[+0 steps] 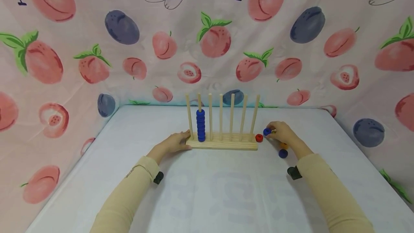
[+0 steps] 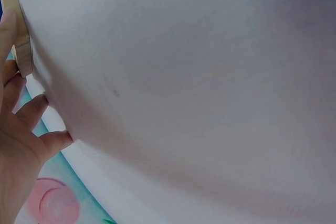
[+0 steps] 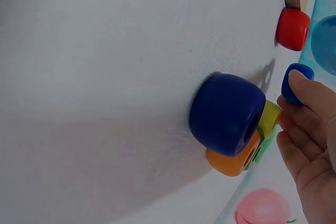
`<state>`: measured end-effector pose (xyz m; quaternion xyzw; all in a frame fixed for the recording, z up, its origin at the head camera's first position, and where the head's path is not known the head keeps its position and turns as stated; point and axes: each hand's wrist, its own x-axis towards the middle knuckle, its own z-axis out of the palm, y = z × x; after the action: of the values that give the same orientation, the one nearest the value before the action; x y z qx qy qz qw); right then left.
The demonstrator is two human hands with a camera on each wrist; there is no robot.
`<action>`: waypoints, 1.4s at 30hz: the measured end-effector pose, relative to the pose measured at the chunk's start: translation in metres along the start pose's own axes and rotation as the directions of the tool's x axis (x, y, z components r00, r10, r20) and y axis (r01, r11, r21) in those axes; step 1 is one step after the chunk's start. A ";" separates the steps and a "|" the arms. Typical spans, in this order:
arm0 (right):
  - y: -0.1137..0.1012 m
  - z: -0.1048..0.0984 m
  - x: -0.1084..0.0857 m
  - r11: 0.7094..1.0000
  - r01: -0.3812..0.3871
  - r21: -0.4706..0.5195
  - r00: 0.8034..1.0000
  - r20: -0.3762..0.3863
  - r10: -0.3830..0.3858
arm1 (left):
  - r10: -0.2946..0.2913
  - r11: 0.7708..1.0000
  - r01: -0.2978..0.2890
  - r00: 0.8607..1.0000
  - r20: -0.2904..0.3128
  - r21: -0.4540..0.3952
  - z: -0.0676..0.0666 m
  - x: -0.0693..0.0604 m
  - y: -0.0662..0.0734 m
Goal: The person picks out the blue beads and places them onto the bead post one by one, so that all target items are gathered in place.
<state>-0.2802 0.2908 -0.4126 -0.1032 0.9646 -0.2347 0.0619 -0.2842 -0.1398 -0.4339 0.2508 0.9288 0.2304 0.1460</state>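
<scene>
A wooden peg stand (image 1: 223, 146) with several upright pegs stands on the white table. A stack of blue beads (image 1: 201, 126) fills much of its second peg from the left. My left hand (image 1: 176, 142) grips the stand's left end, thumb at the front and fingertips around the end. Past the stand's right end, my right hand (image 1: 284, 134) pinches a blue bead (image 3: 297, 83) between thumb and fingers. A red bead (image 1: 259, 138) lies between that hand and the stand.
Near my right hand lie a dark blue bead (image 3: 227, 114), an orange bead (image 3: 233, 158) and a yellow bead (image 3: 269, 119); a bit of green shows behind them. A fruit-print cloth (image 1: 189, 46) hangs behind the table (image 1: 220, 190).
</scene>
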 end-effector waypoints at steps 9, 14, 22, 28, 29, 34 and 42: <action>0.000 -0.005 -0.002 0.999 0.034 -0.006 0.999 -0.034 -0.034 | -0.015 0.999 0.015 1.000 -0.010 0.051 -0.001 -0.003 0.008; -0.002 -0.007 -0.004 0.999 0.034 -0.008 0.998 -0.045 -0.034 | -0.016 0.999 0.016 1.000 -0.004 0.048 -0.001 -0.004 0.006; -0.007 -0.011 -0.011 0.999 0.033 -0.016 0.998 -0.044 -0.034 | -0.010 0.999 0.010 1.000 0.006 0.033 0.000 -0.003 0.003; -0.013 -0.016 -0.017 0.992 0.120 -0.024 0.987 -0.105 -0.122 | -0.005 0.999 0.005 1.000 0.002 0.036 -0.001 -0.003 0.004; -0.014 -0.017 -0.018 0.990 0.136 -0.026 0.984 -0.115 -0.138 | -0.004 0.999 0.004 1.000 -0.001 0.039 -0.002 -0.003 0.004; -0.023 -0.021 -0.023 0.987 0.157 -0.032 0.976 -0.146 -0.160 | 0.002 0.999 -0.003 1.000 0.001 0.043 -0.002 -0.004 0.005; -0.035 -0.024 -0.032 0.980 0.196 -0.032 0.965 -0.171 -0.198 | -0.025 0.999 0.024 1.000 0.001 0.037 0.001 -0.004 0.005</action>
<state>-0.2468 0.2782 -0.3730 -0.1781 0.9529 -0.2409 -0.0468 -0.2788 -0.1372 -0.4312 0.2422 0.9359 0.2112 0.1445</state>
